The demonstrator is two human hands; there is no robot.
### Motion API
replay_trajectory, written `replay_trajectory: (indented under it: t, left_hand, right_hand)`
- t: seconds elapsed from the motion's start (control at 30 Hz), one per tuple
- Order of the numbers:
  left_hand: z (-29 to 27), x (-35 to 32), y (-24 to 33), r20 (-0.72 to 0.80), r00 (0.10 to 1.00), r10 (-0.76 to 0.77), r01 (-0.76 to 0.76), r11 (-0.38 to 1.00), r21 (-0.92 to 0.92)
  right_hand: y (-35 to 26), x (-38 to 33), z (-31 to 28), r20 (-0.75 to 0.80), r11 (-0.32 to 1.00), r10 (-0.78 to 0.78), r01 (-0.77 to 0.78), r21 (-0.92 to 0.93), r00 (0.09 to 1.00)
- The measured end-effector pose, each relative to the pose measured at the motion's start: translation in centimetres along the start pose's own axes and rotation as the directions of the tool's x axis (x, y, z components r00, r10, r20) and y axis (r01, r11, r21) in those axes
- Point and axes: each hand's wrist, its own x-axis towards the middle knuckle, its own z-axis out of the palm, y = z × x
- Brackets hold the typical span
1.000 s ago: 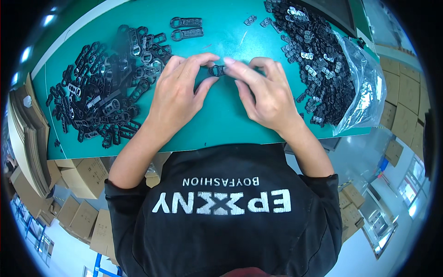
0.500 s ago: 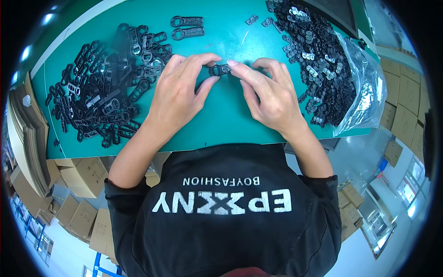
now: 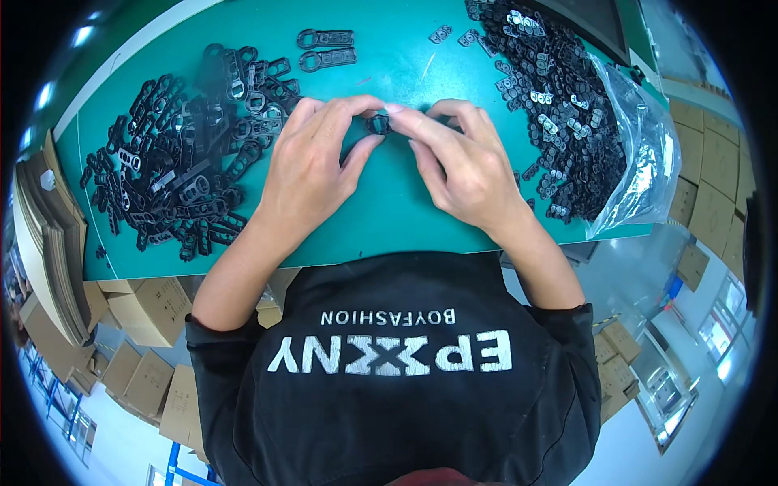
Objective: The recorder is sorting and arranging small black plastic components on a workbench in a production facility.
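Observation:
Between my two hands, over the green tabletop, is a small black plastic strip with a ring end (image 3: 378, 124). My left hand (image 3: 312, 154) closes on its ring end, thumb below and forefinger above. From the other side my right hand (image 3: 470, 166) is closed at the strip, its forefinger tip against the upper edge; those fingers hide the rest of it. Beyond my hands, two similar black strips (image 3: 328, 58) lie side by side. A heap of ring-ended black strips (image 3: 174, 182) spreads left of my left hand.
A pile of smaller black plates (image 3: 559, 121) lies on the right of the green table (image 3: 381, 219), beside a clear plastic bag (image 3: 640, 162). Two loose small plates (image 3: 441, 34) sit at the far side. Stacked cardboard (image 3: 49, 235) stands at the left edge, with cartons (image 3: 150, 308) below.
My right hand has shifted slightly left, and its fingers have moved farther over the strip. Less of the strip shows now. My left hand has stayed nearly still.

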Motion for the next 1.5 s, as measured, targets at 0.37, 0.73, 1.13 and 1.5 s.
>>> replay_trajectory:
  t: [0.37, 0.73, 1.13, 1.5]
  left_hand:
    - [-0.2, 0.1, 0.2, 0.023, 0.999, -0.024, 0.024, 1.000, -0.007]
    - [-0.5, 0.2, 0.4, 0.050, 0.993, 0.109, -0.113, 0.989, 0.095]
    - [-5.5, 2.6, -0.7, -0.008, 0.994, 0.111, -0.094, 0.880, 0.465]
    - [-8.5, 0.2, -0.9, -0.082, 0.995, -0.061, 0.082, 0.954, 0.290]
  right_hand:
    - [0.6, -0.2, -0.5, 0.093, 0.999, 0.028, -0.025, -0.034, 0.995]
    - [2.4, 1.6, -2.6, -0.091, 0.973, 0.193, -0.179, 0.145, 0.977]
    - [8.5, 6.9, -0.5, 0.066, 0.978, 0.135, -0.123, -0.168, 0.989]
    - [3.3, 4.3, -3.2, 0.078, 0.922, 0.287, -0.298, 0.249, 0.955]
